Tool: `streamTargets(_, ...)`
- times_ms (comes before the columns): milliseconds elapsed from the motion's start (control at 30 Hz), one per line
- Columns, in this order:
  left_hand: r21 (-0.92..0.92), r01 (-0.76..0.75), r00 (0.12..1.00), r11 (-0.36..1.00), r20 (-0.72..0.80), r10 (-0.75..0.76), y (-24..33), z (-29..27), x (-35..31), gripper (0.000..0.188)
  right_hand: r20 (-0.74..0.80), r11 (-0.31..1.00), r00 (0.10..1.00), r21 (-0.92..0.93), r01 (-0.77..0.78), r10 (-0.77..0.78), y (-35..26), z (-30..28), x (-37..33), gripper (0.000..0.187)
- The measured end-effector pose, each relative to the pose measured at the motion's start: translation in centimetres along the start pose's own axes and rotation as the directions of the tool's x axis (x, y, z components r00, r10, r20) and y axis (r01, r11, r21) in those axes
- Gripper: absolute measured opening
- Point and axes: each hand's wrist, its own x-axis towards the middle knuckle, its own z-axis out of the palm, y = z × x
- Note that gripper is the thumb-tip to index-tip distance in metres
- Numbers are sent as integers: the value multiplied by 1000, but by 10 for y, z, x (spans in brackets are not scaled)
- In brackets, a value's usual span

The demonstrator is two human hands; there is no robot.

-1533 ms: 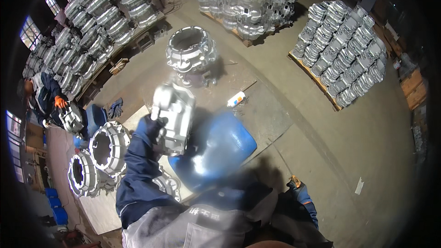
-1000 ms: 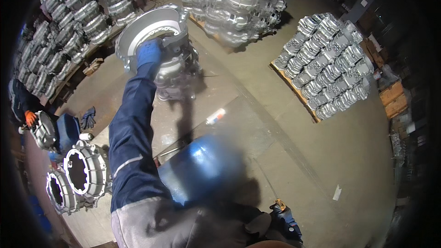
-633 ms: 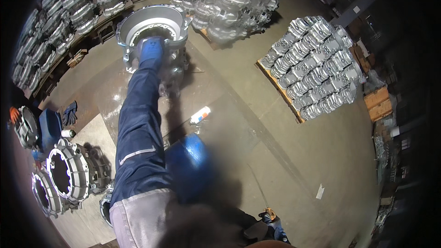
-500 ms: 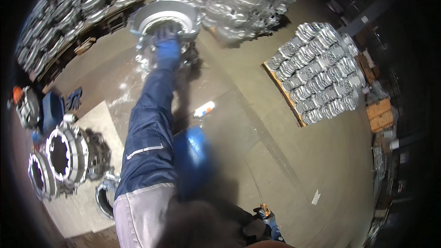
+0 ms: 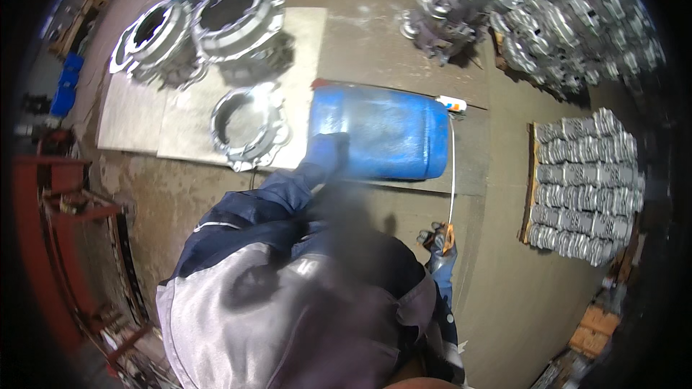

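Observation:
A blue plastic drum [image 5: 389, 137] lies on its side in front of me. At its left end is my left hand [image 5: 328, 157] in a blue glove, close to or touching the drum; blur hides its fingers. To the right, my gloved right hand [image 5: 437, 239] is closed around the orange handle of a long thin rod [image 5: 452, 173]. The rod's shaft points away from me, past the drum's right end. Near its far end lies a small white bottle [image 5: 452, 104] with an orange and blue label. A ring-shaped metal casting [image 5: 249, 126] sits left of the drum.
Two larger castings [image 5: 238, 25] [image 5: 155, 39] stand on a pale board [image 5: 306, 43] at the left. Another casting [image 5: 450, 11] stands far right of centre, before stacked metal parts [image 5: 577, 21]. A loaded pallet [image 5: 584, 187] is at right, a red metal frame [image 5: 54, 245] at left.
The view has swung left. My left hand has come back from the far casting's round opening to the blue drum. My right hand still grips the orange-handled rod.

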Motion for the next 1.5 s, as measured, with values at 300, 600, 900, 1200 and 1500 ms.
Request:
streamTargets(300,204,301,930,932,-277,-240,-205,-60,-31,33,243,998,970,-53,31,-17,18,46,-16,51)
streamTargets(600,78,489,863,869,-193,-468,-301,-77,96,29,-74,914,988,-375,-154,136,75,43,-56,45)
streamTargets(900,15,586,810,810,18,-586,-309,-83,145,29,-234,907,958,-346,-239,163,65,85,-90,41)
streamTargets(1200,-691,601,698,402,209,-685,-244,-141,25,35,-174,929,985,-364,-59,-6,62,100,-65,33)
streamTargets(1500,-839,152,987,522,101,-125,-75,-201,0,37,-264,931,961,-363,-15,-88,72,84,-29,28)
